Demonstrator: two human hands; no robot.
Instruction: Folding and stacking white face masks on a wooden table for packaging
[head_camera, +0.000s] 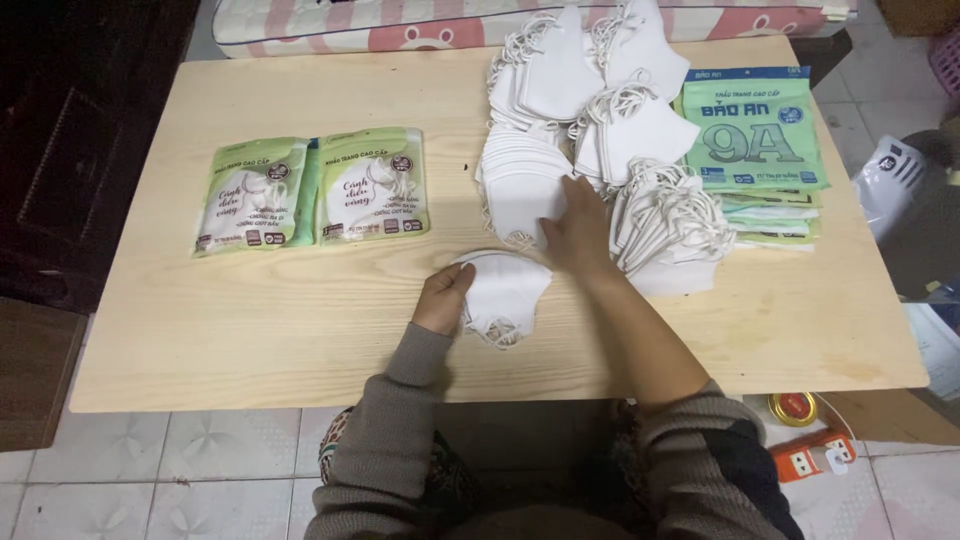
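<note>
White folded cloth face masks lay in a small pile near the front of the pale wooden tabletop, left hand pinching its edge to steady it, right hand resting fingers-spread on the adjacent white mask stack.

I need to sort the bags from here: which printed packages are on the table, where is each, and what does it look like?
Two flat pouches: side by side on the table's left; green and white, rectangular, mask picture on the front.
Stack of flat bags: far right, beside the white mask piles; top one pale green with a blue top band.
No screens or signs show.
</note>
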